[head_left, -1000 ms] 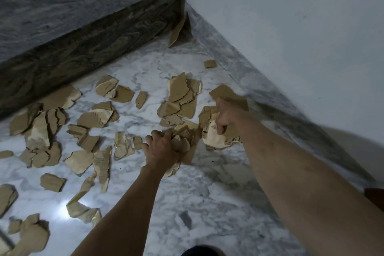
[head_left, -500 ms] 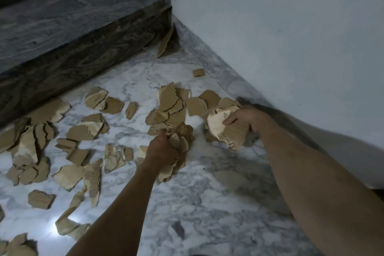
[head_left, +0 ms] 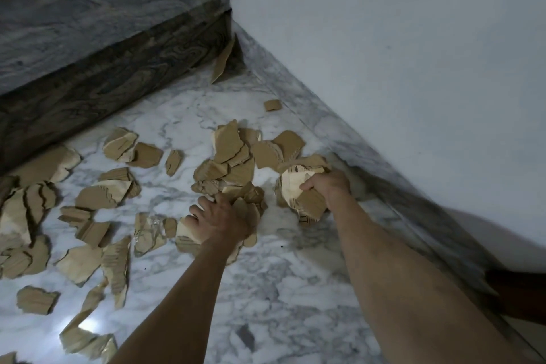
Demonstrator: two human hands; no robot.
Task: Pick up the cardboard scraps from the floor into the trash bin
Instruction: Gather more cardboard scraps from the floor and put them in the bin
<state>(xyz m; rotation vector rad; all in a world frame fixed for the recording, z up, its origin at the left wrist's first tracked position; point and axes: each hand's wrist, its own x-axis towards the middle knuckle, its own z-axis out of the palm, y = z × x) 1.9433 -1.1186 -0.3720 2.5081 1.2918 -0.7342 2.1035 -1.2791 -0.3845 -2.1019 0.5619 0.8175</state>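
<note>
Within the last second the right hand (head_left: 326, 186) had lifted its gripped bundle of cardboard scraps (head_left: 298, 189) clear, while the left hand (head_left: 221, 221) clutched another (trash bin unseen), leaving many on the floor (head_left: 295, 289).

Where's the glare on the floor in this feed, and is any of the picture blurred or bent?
Head view: one bright glare patch on the marble floor at lower left, beside scraps; the rest is dim and evenly lit. The wall and skirting bow from wide-angle distortion. The left hand and right hand, both gripping cardboard scraps, look slightly soft.
</note>
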